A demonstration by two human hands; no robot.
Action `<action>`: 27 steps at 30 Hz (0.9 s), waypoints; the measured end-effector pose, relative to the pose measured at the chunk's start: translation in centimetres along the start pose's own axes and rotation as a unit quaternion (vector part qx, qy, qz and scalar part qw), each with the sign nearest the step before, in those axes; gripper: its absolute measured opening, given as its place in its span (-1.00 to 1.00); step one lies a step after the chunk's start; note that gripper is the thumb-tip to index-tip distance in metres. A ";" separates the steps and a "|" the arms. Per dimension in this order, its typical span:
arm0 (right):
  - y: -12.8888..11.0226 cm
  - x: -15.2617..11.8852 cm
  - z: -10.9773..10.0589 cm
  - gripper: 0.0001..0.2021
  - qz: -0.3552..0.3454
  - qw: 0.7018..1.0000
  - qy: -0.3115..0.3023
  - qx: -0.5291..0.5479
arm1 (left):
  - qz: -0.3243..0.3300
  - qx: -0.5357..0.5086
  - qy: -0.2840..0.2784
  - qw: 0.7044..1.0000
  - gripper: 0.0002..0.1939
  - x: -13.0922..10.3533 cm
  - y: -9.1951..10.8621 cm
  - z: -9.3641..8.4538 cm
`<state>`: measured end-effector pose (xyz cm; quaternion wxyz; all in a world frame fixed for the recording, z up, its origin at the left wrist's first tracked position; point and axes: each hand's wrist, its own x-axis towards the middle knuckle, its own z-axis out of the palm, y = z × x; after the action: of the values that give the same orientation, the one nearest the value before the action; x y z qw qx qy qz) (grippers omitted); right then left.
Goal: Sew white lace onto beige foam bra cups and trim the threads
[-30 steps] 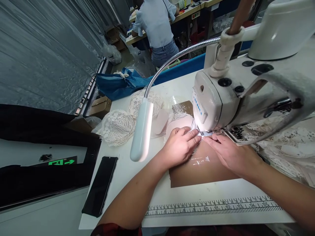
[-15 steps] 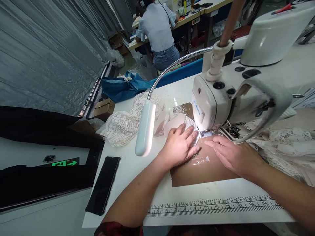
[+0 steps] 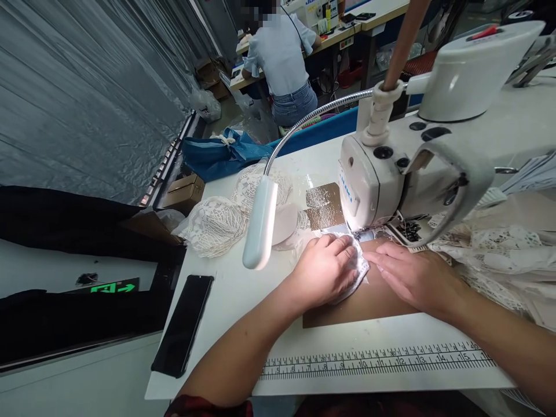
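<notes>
At the sewing machine point(image 3: 369, 179), my left hand point(image 3: 324, 269) lies over a white lace cup piece point(image 3: 359, 267), its fingers together and bent onto the fabric. Part of the piece is hidden under that hand; its upper edge reaches the needle area. My right hand point(image 3: 408, 275) rests on the brown plate point(image 3: 365, 307) just right of the needle. Its fingers are stretched out, and the index fingertip comes up to the edge of the lace piece. Whether that fingertip touches the fabric is hard to make out.
A lamp point(image 3: 259, 226) on a bendable neck hangs left of the needle. Lace cups point(image 3: 215, 226) lie behind it, and more lace fabric point(image 3: 499, 249) is heaped at right. A phone point(image 3: 182, 324) and a ruler strip point(image 3: 373, 365) are nearer. Another person point(image 3: 280, 58) sits beyond.
My left hand has shifted slightly right and down, its fingers drawing together. The lace piece has moved toward me and turned beneath it. My right hand has barely moved.
</notes>
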<state>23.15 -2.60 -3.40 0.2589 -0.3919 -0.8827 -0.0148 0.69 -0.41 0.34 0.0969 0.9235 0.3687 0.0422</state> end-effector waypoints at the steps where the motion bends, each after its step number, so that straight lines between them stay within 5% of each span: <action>1: 0.0 0.0 0.0 -0.67 0.000 1.000 -0.002 0.004 | 0.003 0.002 0.003 1.000 -0.50 0.1 0.1 0.3; 9: -0.1 0.1 0.3 -0.69 -0.007 0.999 -0.036 -0.019 | 0.000 0.001 0.017 1.000 -0.48 0.5 0.1 1.1; 17: 0.2 -0.2 0.6 -0.67 0.035 0.998 -0.044 0.027 | 0.049 -0.012 -0.087 0.995 -0.43 -2.2 1.9 -2.3; 21: 0.3 0.1 0.0 -0.70 0.058 0.996 -0.039 0.053 | 0.035 -0.010 -0.073 0.997 -0.72 -2.2 1.9 -1.3; 24: -0.1 0.3 -0.5 -0.73 0.060 0.996 -0.027 0.058 | -0.014 -0.132 -0.022 0.991 -0.75 -1.3 0.2 -0.2; 27: -0.8 0.3 -1.1 -0.72 0.042 0.999 -0.016 0.028 | -0.067 -0.326 0.002 0.943 -0.59 -0.7 -1.8 0.1</action>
<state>22.90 -3.22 -2.20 0.2558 -0.4215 -0.8696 0.0271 -1.03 0.41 -0.13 0.3947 0.8144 0.3960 0.1556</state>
